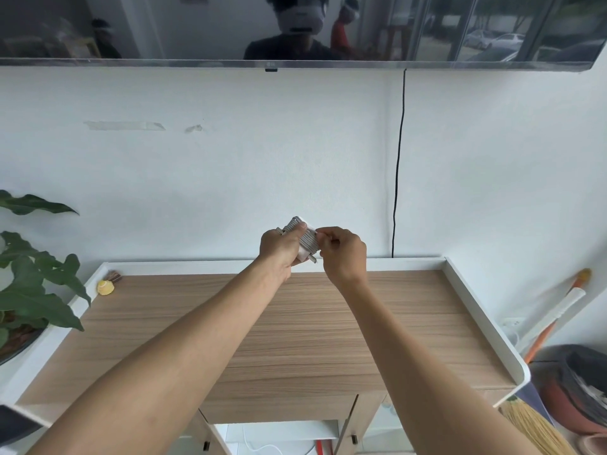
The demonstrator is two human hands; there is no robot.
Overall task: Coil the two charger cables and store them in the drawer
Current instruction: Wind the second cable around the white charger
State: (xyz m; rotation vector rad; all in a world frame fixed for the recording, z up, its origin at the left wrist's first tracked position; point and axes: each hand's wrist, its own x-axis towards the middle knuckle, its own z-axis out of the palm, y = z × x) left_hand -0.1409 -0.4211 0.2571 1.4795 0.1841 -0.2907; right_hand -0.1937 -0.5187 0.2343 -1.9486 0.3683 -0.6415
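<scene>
A white charger (305, 242) with its grey cable wound tightly around the body is held up above the far edge of the wooden tabletop (285, 326). My left hand (279, 249) grips the charger from the left, thumb over the coils. My right hand (341, 252) pinches the cable's end at the charger's right side. The plug prongs stick out at the bottom. Below the tabletop's near edge an open white drawer (282, 433) shows a thin white cable (262, 448) lying inside.
The tabletop has a raised white rim (476, 300). A yellow shell-like object (105, 287) sits at its back left corner. A leafy plant (29, 284) stands left, brooms (555, 323) and pots right. A black cord (398, 165) hangs down the wall from the TV.
</scene>
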